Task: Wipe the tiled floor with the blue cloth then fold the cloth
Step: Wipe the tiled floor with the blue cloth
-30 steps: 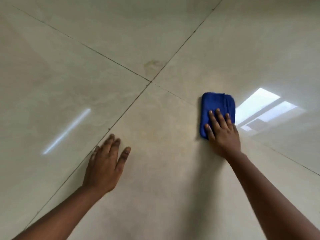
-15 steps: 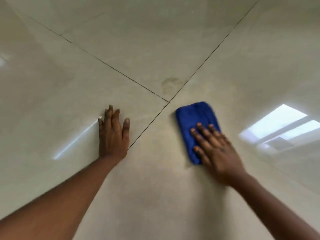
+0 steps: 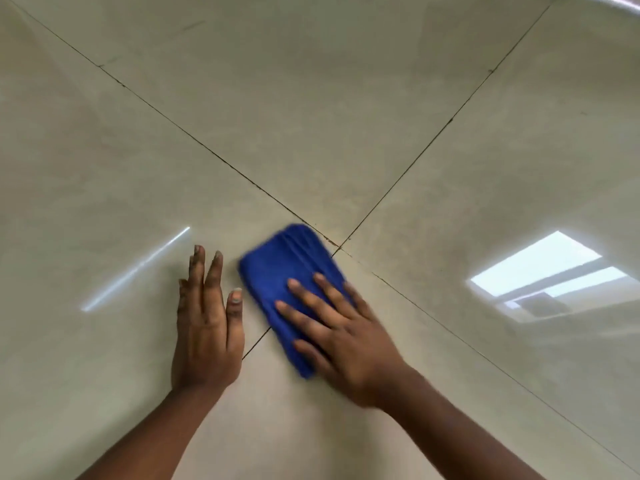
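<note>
A folded blue cloth (image 3: 281, 271) lies flat on the glossy beige tiled floor (image 3: 311, 116), just below and left of where four tiles meet. My right hand (image 3: 341, 336) presses down on the cloth's near half with fingers spread; the cloth is slightly blurred. My left hand (image 3: 207, 323) rests palm-down on the tile right beside the cloth's left edge, fingers straight, holding nothing.
Dark grout lines cross at a junction (image 3: 337, 247) by the cloth's far corner. A bright window reflection (image 3: 547, 275) shines on the tile to the right, and a thin light streak (image 3: 135, 270) on the left tile.
My right hand has slid the cloth leftward across the tile joint, close to my left hand. The view has also shifted, so the grout junction sits lower and more to the right.
</note>
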